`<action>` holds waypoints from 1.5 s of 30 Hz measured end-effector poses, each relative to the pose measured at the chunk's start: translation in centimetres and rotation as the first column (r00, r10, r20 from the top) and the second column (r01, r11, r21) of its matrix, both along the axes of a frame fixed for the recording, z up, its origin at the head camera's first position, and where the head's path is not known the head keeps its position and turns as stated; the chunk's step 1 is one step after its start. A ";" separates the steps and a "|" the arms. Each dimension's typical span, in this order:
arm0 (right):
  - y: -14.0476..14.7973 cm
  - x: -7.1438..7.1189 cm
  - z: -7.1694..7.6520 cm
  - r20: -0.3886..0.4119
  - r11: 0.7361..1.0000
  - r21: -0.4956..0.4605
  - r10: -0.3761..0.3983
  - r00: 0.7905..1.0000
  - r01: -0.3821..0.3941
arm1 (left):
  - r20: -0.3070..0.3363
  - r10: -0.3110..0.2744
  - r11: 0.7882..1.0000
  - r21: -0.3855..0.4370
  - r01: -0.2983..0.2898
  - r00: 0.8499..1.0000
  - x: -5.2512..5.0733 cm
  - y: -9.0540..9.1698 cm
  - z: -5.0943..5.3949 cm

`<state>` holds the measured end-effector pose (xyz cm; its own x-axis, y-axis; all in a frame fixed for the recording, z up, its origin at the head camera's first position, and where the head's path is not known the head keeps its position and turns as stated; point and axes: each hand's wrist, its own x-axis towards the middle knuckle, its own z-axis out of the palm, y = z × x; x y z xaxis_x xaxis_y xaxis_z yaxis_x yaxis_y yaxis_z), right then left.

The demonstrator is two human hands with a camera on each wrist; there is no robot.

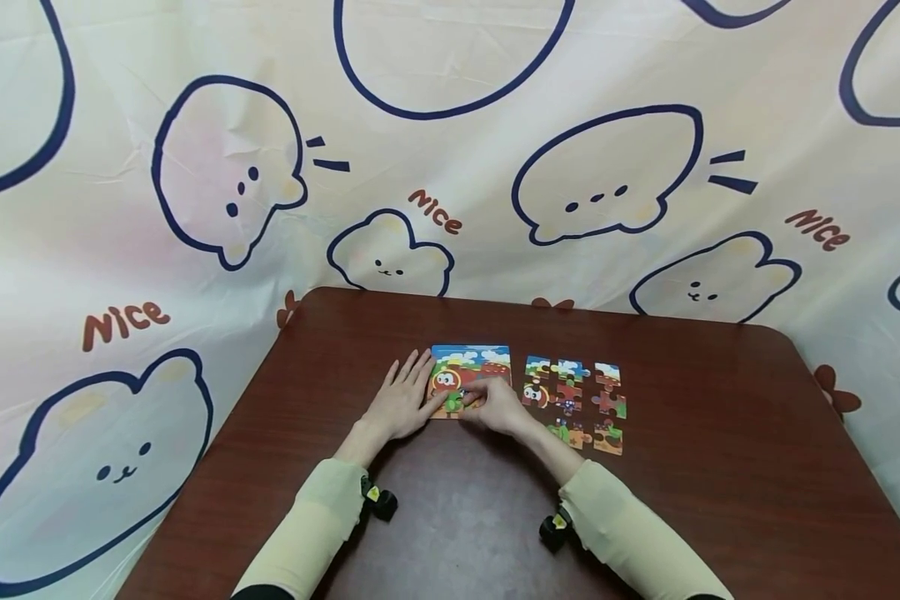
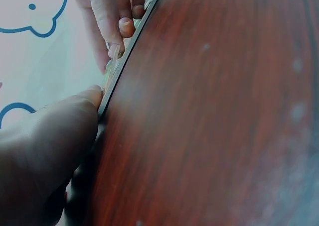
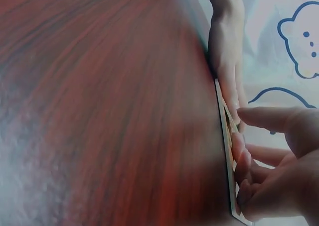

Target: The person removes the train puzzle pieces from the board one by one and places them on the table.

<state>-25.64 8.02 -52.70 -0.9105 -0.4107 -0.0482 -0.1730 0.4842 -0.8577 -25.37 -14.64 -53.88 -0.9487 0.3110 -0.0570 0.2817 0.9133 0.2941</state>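
Note:
In the head view, a picture puzzle board (image 1: 471, 353) lies on the table, showing blue sky, clouds, a red character and a green figure. My left hand (image 1: 399, 398) rests with straight fingers along its left side, the thumb over the lower left corner. My right hand (image 1: 497, 407) bends over the board's lower right part and covers some of the picture. A thin puzzle piece (image 2: 113, 66) stands tilted up from the board in the left wrist view, the right fingertips pinching its raised edge. The right wrist view shows this hand (image 3: 279, 161) low over the board, its other fingers curled.
Several loose puzzle pieces (image 1: 609, 405) lie spread in rows just right of the board, partly behind the right forearm. The brown wooden table (image 1: 720, 467) extends around them. A cloth backdrop (image 1: 480, 167) with cartoon drawings hangs behind it.

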 end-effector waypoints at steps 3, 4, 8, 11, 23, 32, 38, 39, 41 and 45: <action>-0.3 0.2 0.1 0.003 0.999 -0.003 -0.037 0.999 0.038 | 0.005 0.001 1.000 0.002 -0.001 1.000 0.0 -0.1 0.0; -0.4 0.3 0.1 0.000 0.999 -0.004 -0.051 0.999 0.051 | 0.005 0.001 1.000 -0.001 -0.001 1.000 0.0 -0.1 0.0; -0.7 0.6 -0.1 -0.016 0.996 -0.021 -0.083 0.996 0.082 | 0.002 0.002 1.000 -0.003 -0.002 1.000 0.0 -0.2 -0.1; -0.9 0.6 -0.4 -0.034 0.996 -0.057 -0.073 0.997 0.071 | -0.002 0.003 1.000 0.004 -0.003 1.000 0.0 -0.3 -0.2; -0.6 0.7 -1.4 -0.071 0.988 -0.130 -0.098 0.993 0.088 | -0.005 0.001 0.998 0.064 -0.001 1.000 -0.1 -0.5 -0.6; 2.2 1.7 -0.4 -0.045 0.972 -0.231 -0.059 0.997 0.047 | -0.003 -0.013 0.993 0.116 0.013 1.000 -0.4 -0.7 -1.0; 4.6 2.8 0.2 0.014 0.963 -0.254 -0.090 0.996 0.090 | -0.005 -0.005 0.995 0.099 0.006 1.000 -0.2 -0.5 -0.4; 5.0 3.0 0.3 0.020 0.963 -0.252 -0.091 0.996 0.093 | -0.007 -0.004 0.996 0.094 0.004 1.000 -0.1 -0.5 -0.2; 5.8 3.2 0.2 0.019 0.964 -0.248 -0.095 0.995 0.096 | -0.006 0.001 0.996 0.085 0.000 1.000 -0.1 -0.4 -0.1; 7.4 3.9 0.2 0.023 0.967 -0.228 -0.108 0.994 0.111 | -0.002 0.006 0.995 0.098 -0.006 1.000 0.1 -0.3 -0.2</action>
<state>-21.74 15.42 -52.52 -0.9505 -0.3096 0.0257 -0.1204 0.2910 -0.9491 -25.32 -14.99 -54.12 -0.9506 0.3095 -0.0246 0.2772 0.8817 0.3817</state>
